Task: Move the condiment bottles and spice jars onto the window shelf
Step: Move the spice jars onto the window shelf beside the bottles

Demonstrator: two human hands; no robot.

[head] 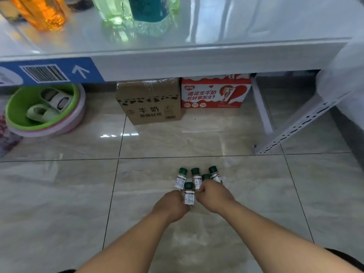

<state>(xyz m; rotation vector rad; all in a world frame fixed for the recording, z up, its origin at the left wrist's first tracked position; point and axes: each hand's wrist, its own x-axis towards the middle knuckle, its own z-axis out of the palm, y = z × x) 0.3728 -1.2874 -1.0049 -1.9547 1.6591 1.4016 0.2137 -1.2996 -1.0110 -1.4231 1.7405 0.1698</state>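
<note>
Several small spice jars with green caps and white labels are bunched together low over the tiled floor. My left hand point(173, 203) grips the nearest jar point(189, 195) and seems to hold the left jar point(180, 179) too. My right hand point(213, 196) is curled round the jars on the right, among them the far right jar point(214, 174) and a middle jar point(196, 178). Fingers hide the jars' lower parts. Above, a glossy white shelf point(216, 26) carries an orange bottle point(45, 12) and a clear green bottle point(114, 10) with a teal-labelled bottle point(151, 8).
Under the shelf stand a brown cardboard box point(149, 103) and a red-and-white milk carton box point(214, 91). A green basin point(23, 107) with slippers sits at the left. The shelf's perforated metal leg point(291, 127) slants down at the right.
</note>
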